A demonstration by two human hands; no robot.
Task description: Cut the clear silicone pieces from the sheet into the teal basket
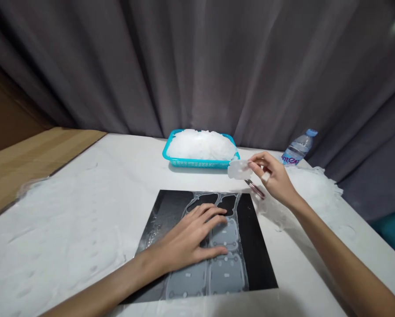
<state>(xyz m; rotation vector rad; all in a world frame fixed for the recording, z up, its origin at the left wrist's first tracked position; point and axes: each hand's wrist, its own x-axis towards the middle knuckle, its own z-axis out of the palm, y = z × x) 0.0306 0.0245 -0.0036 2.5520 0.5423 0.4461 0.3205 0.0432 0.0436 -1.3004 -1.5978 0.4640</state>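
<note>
My left hand (199,233) lies flat with its fingers spread on a clear sheet of die-cut translucent pieces (228,275). The sheet rests on a black mat (260,259), and two outlines at its far end show bare black inside. My right hand (271,174) is raised beside the mat's far right corner. Between its thumb and fingertips it pinches a thin, translucent white piece (239,170), just in front of the basket. Something small and white (266,176) sits at a finger of that hand. Below it lies a slim metal tool, maybe tweezers (256,189).
A blue plastic basket (200,163) heaped with white pieces (200,145) stands at the back. To the right are a water bottle (298,149) and a pile of clear film scraps (316,189). More translucent sheets (58,237) cover the left side of the white table (127,154).
</note>
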